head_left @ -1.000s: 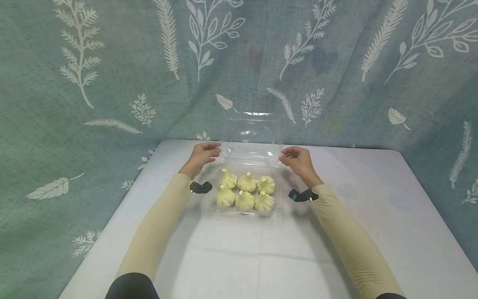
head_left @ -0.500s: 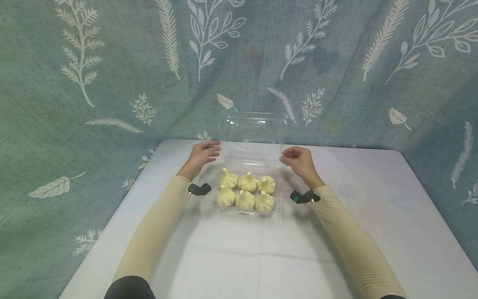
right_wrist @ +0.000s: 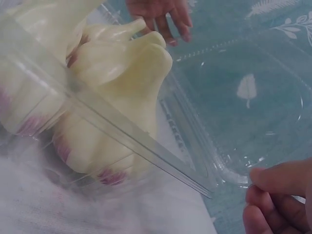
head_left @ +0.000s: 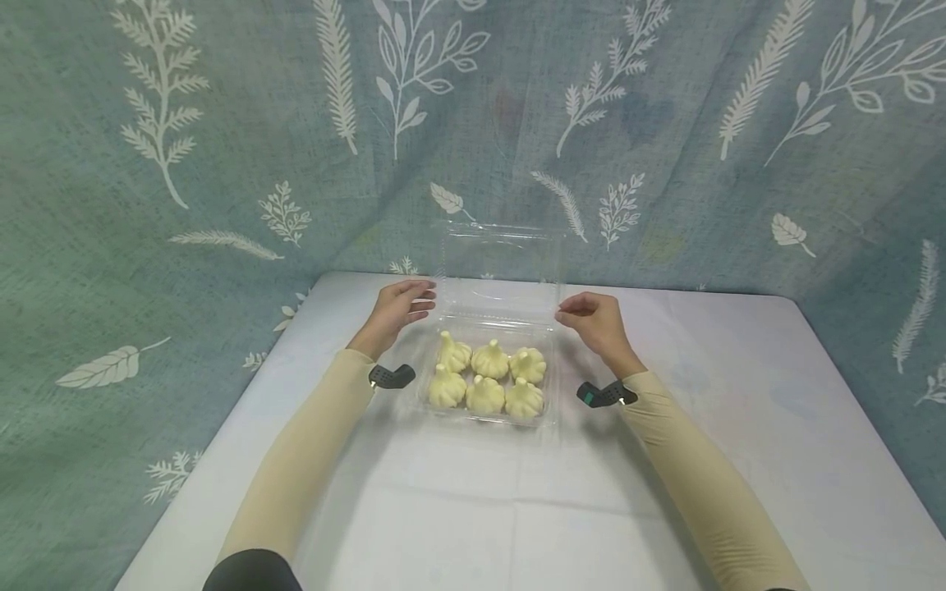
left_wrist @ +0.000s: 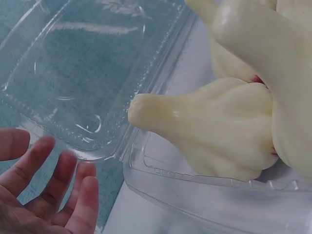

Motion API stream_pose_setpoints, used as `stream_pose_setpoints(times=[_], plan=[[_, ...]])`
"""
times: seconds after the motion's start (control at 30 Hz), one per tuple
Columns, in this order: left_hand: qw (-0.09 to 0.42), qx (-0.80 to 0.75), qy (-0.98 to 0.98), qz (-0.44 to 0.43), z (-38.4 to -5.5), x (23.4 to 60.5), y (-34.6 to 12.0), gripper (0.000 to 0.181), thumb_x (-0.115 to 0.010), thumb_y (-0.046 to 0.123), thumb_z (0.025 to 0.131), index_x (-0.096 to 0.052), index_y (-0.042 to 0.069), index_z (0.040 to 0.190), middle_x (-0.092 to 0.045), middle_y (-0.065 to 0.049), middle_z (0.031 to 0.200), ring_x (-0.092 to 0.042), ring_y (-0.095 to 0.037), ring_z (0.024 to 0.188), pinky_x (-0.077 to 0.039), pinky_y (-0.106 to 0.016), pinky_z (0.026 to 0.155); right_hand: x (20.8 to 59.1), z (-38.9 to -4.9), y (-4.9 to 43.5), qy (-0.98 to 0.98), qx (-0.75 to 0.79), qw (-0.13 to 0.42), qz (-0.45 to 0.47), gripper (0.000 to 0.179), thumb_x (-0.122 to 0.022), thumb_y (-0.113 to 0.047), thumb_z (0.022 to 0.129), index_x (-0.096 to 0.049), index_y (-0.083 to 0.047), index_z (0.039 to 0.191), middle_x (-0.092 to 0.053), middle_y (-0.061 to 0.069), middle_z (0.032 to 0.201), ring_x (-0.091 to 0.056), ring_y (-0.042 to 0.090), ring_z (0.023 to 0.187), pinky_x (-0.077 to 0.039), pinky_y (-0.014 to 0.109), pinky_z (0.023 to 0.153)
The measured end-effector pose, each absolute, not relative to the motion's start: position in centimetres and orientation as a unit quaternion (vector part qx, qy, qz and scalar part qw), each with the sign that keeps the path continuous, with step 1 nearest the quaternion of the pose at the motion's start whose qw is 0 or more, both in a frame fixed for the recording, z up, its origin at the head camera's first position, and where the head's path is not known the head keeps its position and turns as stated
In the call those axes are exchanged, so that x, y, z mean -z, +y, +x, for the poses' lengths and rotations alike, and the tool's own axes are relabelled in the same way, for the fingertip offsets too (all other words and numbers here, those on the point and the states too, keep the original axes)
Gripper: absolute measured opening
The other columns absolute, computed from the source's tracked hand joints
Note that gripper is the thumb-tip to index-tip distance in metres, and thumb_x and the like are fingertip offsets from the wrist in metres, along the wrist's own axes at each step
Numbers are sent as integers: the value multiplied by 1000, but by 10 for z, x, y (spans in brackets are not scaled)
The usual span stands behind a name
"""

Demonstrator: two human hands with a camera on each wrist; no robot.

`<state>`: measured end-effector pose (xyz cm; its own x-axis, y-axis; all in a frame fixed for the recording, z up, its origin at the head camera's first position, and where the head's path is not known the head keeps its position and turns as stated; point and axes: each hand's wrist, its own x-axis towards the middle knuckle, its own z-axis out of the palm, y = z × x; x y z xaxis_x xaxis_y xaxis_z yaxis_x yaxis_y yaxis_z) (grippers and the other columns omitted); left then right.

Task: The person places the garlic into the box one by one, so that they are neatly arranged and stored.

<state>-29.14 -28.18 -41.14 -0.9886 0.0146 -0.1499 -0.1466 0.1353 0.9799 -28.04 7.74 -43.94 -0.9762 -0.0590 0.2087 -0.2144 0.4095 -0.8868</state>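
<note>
A clear plastic clamshell box (head_left: 547, 410) lies on the white table, filled with several pale garlic bulbs (head_left: 485, 395) in two rows. Its hinged lid (head_left: 501, 283) is raised at the back, standing against the curtain. At the lid's left edge is my left hand (head_left: 401, 308), its fingers spread and loosely bent; in the left wrist view the fingertips (left_wrist: 68, 158) are close to the lid's corner, and contact is hard to tell. My right hand (head_left: 594, 320) pinches the lid's lower right edge between thumb (right_wrist: 273, 176) and curled fingers. Purple tinges the bulbs' bases in the right wrist view.
A blue-green curtain (head_left: 296, 123) with white leaf prints hangs behind and to both sides of the white-covered table (head_left: 488, 517). The table's back edge runs just behind the box.
The lid has tilted further back and its bright glare has faded. Both hands have stayed almost in place beside it, and the right fingers have closed slightly. The garlic has not moved.
</note>
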Motion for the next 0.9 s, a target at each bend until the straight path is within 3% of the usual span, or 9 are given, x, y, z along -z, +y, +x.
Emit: stream_pose_setpoints(times=[0.17, 0.43, 0.7, 0.9], plan=[[63, -666, 742, -50, -291, 414, -282, 47, -48, 33, 111, -55, 0, 144, -62, -7, 126, -60, -32, 133, -51, -41, 119, 440, -278, 79, -836, -538, 75, 83, 17, -78, -11, 90, -76, 1, 102, -77, 20, 106, -71, 17, 88, -56, 16, 75], [68, -692, 716, -59, -285, 415, -284, 53, -50, 39, 110, -55, -5, 139, -60, -10, 132, -57, -33, 135, -50, -38, 120, 441, -272, 81, -830, -543, 74, 104, 15, -79, -11, 90, -78, 0, 98, -78, 20, 103, -71, 9, 82, -57, 16, 74], [65, -701, 708, -56, -281, 419, -287, 39, -56, 37, 108, -64, 1, 122, -65, -2, 114, -63, -25, 125, -48, -41, 122, 441, -264, 81, -826, -546, 79, 115, 13, -79, -10, 90, -79, 1, 96, -78, 21, 102, -69, 4, 79, -57, 14, 70], [69, -711, 698, -40, -275, 424, -292, 33, -54, 31, 109, -63, 1, 120, -66, -2, 113, -63, -25, 127, -46, -43, 124, 444, -259, 82, -827, -546, 71, 116, 14, -79, -11, 90, -79, 1, 97, -78, 21, 102, -69, 4, 77, -58, 15, 70]])
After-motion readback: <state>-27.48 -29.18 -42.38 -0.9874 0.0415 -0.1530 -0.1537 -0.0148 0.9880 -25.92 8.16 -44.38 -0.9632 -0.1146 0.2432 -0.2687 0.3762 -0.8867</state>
